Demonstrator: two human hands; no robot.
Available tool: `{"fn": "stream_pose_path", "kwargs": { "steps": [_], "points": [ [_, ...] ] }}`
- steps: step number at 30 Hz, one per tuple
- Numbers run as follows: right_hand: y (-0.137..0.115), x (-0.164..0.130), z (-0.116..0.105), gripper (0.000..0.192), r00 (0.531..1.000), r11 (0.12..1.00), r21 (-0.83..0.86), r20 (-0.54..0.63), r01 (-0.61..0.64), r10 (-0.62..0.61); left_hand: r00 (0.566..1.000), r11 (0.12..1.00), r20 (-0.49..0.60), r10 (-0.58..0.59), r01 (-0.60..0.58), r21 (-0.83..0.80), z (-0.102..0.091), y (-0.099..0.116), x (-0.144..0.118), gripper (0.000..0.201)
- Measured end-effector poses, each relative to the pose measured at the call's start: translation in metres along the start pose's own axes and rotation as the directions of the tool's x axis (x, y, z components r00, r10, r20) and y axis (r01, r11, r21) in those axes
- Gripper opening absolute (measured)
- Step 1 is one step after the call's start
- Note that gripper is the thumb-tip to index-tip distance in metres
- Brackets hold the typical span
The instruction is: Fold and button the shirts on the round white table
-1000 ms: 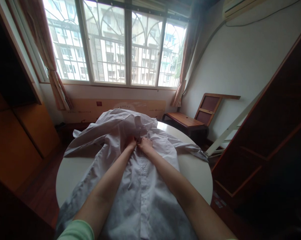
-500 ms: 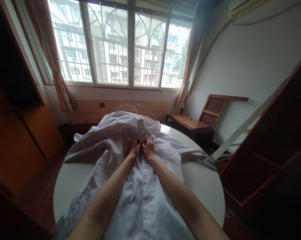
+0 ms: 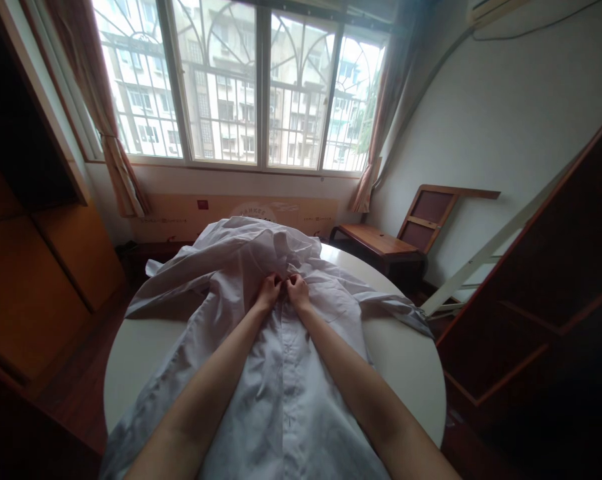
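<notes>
Head view: one white shirt lies spread over one round table. Two hands meet at its button placket: left hand and right hand, each pinching fabric near the collar.

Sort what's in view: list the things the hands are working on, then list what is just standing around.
In hand:
left hand
right hand
white shirt, pinched by both hands at its button strip
round table, which the shirt lies on

Standing around:
wooden bench
cardboard box under the window
curtains
wooden cabinet
</notes>
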State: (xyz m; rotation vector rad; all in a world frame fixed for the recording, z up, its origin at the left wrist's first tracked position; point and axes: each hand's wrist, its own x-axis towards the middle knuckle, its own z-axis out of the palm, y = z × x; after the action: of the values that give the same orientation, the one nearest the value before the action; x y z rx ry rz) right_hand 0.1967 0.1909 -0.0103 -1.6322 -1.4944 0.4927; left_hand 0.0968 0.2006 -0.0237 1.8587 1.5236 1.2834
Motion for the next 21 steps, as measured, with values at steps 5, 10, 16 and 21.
{"fn": "stream_pose_path", "kwargs": {
  "steps": [5,10,16,21],
  "points": [
    [0.0008,-0.0021,-0.0019,0.015,0.998,0.998,0.018,0.017,0.056,-0.056,1.000,1.000,0.022,0.016,-0.016,0.002,-0.0022,0.0022,-0.0010,0.013],
    [0.0051,-0.0007,-0.0007,0.017,0.996,0.996,0.014,0.022,0.091,-0.092,1.000,0.999,0.006,-0.004,0.004,0.044,-0.0035,0.0042,-0.0020,0.013],
    [0.0075,-0.0009,-0.0009,0.018,0.994,0.994,-0.009,0.025,0.106,-0.105,0.999,0.997,0.012,-0.042,0.041,0.061,-0.0021,0.0022,-0.0012,0.015],
    [0.0063,-0.0025,-0.0025,0.017,0.994,0.994,-0.025,0.028,0.108,-0.107,0.998,0.998,0.033,-0.055,0.054,0.029,-0.0026,0.0001,-0.0004,0.016]
  ]
}}
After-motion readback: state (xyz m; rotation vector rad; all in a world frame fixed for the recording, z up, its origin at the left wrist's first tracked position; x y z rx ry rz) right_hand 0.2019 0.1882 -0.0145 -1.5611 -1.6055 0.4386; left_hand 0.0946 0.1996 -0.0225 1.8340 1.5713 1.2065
